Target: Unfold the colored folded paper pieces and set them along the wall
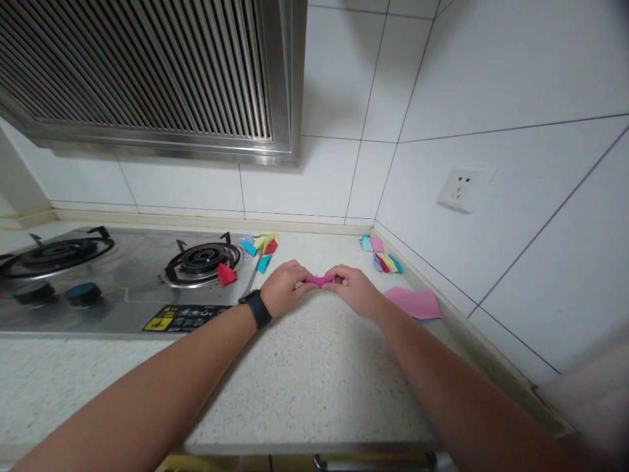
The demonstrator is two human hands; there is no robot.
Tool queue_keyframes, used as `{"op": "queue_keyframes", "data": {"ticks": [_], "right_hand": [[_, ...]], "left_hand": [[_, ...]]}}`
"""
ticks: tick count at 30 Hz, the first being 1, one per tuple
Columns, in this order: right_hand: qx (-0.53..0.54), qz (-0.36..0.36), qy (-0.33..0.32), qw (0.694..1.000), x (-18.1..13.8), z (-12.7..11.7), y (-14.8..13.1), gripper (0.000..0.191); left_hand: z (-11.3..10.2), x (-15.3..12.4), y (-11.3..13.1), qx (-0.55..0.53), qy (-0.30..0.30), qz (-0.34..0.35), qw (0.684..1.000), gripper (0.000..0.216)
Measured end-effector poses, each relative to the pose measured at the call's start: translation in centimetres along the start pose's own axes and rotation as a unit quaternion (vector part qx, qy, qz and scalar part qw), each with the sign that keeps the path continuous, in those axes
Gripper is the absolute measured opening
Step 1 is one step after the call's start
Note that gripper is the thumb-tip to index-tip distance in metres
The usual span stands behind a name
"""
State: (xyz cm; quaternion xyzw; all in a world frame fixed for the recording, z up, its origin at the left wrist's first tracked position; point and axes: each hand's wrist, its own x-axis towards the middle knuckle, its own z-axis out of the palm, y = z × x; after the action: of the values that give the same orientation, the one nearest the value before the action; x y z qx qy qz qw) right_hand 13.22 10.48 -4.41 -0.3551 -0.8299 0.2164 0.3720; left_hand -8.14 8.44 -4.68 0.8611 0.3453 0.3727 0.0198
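My left hand (284, 288) and my right hand (354, 288) meet over the speckled countertop (304, 373), both pinched on a small folded piece of magenta paper (319, 280) held between them. A black watch (257, 308) is on my left wrist. A flat pink paper sheet (414, 303) lies just right of my right hand. A red folded paper piece (227, 274) rests on the stove's edge, left of my left hand.
A steel gas stove (98, 288) with two burners fills the left. Coloured paper pieces (264, 249) lie beside the right burner, and another pile (382, 257) sits in the back corner. A range hood (147, 72) hangs above; a wall socket (462, 189) is at right.
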Motion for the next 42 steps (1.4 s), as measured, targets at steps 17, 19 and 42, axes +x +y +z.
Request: {"op": "queue_keyframes", "data": {"ticks": [17,19,42], "right_hand": [[-0.004,0.015,-0.021,1.000,0.1,-0.8,-0.7,0.017],[-0.006,0.022,-0.027,0.999,0.1,-0.9,-0.7,0.018],[0.018,0.040,-0.002,0.999,0.2,-0.9,0.5,0.022]], "left_hand": [[-0.3,0.3,-0.4,-0.044,-0.015,-0.013,0.999,0.016],[-0.3,0.3,-0.4,-0.048,-0.026,-0.020,0.998,0.018],[-0.2,-0.1,-0.8,-0.070,-0.031,-0.080,0.994,0.016]]}}
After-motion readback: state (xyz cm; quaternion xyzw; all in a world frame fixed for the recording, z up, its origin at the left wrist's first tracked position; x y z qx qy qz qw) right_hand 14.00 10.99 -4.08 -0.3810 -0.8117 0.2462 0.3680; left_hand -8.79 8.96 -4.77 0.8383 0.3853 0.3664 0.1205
